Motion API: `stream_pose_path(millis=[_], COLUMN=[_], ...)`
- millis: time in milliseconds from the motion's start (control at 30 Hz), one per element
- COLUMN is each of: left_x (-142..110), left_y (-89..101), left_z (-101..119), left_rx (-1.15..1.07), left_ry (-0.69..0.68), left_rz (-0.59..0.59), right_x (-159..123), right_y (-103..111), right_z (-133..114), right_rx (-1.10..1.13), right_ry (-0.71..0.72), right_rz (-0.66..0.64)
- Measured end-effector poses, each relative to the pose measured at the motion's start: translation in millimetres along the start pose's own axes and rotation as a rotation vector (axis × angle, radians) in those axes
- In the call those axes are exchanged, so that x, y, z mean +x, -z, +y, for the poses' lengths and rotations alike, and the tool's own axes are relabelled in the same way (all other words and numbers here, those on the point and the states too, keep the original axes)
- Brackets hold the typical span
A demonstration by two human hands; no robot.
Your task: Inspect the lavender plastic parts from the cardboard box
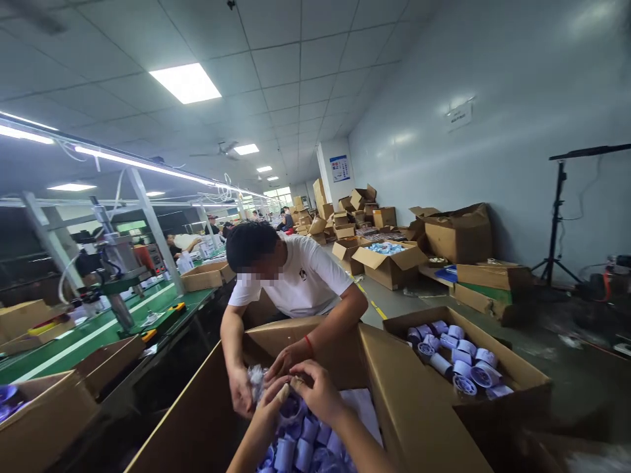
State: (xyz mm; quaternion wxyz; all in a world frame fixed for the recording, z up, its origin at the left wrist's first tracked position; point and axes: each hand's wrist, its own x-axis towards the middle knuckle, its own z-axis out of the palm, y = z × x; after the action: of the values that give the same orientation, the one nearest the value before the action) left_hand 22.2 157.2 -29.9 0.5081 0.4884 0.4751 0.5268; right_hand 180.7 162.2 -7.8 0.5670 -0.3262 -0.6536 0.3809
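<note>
Over a large open cardboard box, my left hand and my right hand come together with fingertips nearly touching. The fingers of both are bent inward; what they pinch, if anything, is too small to make out. A pale covering shows on my left thumb. Just beneath lies a light purple round plastic part, among several purple plastic cylinders in the box. Close beyond my hands, a co-worker's two hands reach into the same box, by a crumpled clear plastic bag.
The co-worker leans over the box's far side. A second carton of purple cylinders stands at right. To the left runs a green conveyor bench with a press. Boxes and a tripod stand farther off.
</note>
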Motion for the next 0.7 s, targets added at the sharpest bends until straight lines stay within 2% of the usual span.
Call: stream_pose_path(millis=[133,233,467,533,700], left_x=[-11,-15,-27,-30,-21], left_y=[-9.5,-13.8,-24.4,-25.3,-20.4], left_z=[7,11,16,16,4], left_rx=[-0.129,-0.186,-0.052,-0.021,-0.121], left_ry=[-0.022,0.029,0.011,0.009,-0.014], left_rz=[-0.031,-0.117,-0.362,-0.372,-0.242], right_x=[-4,-5,-14,-15,-15], right_y=[-3,-3,1,4,12], right_z=[5,8,4,3,2], right_rx=[0.115,0.156,0.172,0.18,0.362], right_ry=[-0.027,-0.025,-0.086,-0.131,-0.235], right_rz=[-0.101,-0.136,-0.092,-0.059,-0.023])
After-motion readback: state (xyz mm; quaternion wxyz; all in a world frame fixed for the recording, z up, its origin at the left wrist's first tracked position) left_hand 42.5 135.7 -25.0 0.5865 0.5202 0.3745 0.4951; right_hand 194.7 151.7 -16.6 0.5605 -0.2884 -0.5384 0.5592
